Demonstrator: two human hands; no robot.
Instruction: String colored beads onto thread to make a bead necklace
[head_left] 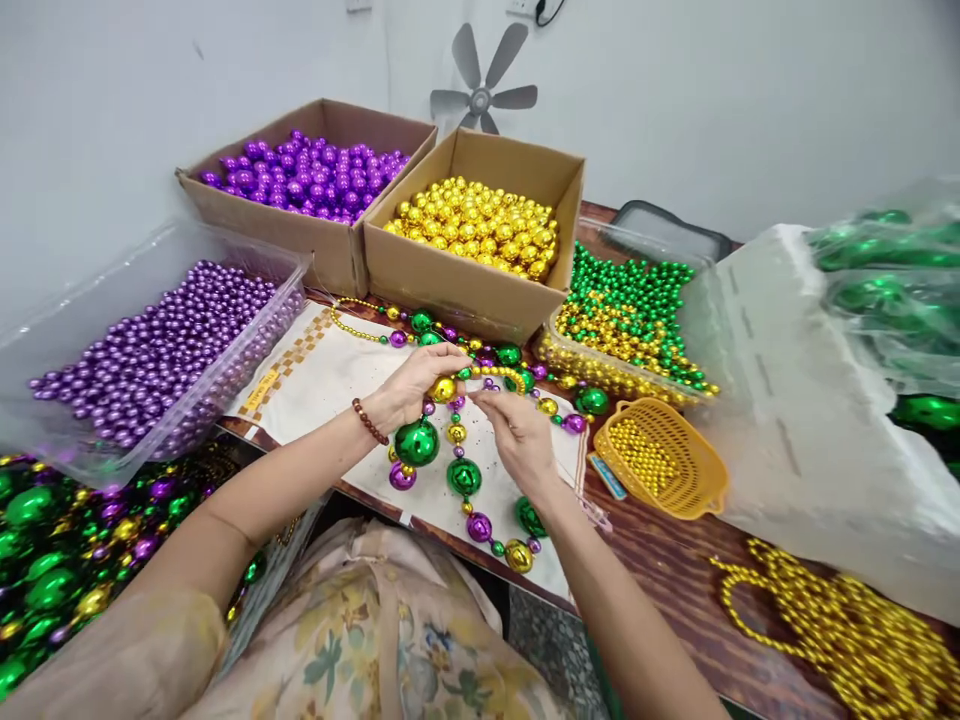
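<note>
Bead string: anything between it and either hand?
Nothing visible. The left hand grips the bead string; the right hand is close beside it, exact contact too small to tell. The white cloth lies beneath and the box of gold balls stands beyond, neither in between.

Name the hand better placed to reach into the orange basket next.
Probably the right hand: it is nearer the orange basket, which sits on that side. The left hand is farther off, holds the bead string, and would have to cross past the right.
</note>
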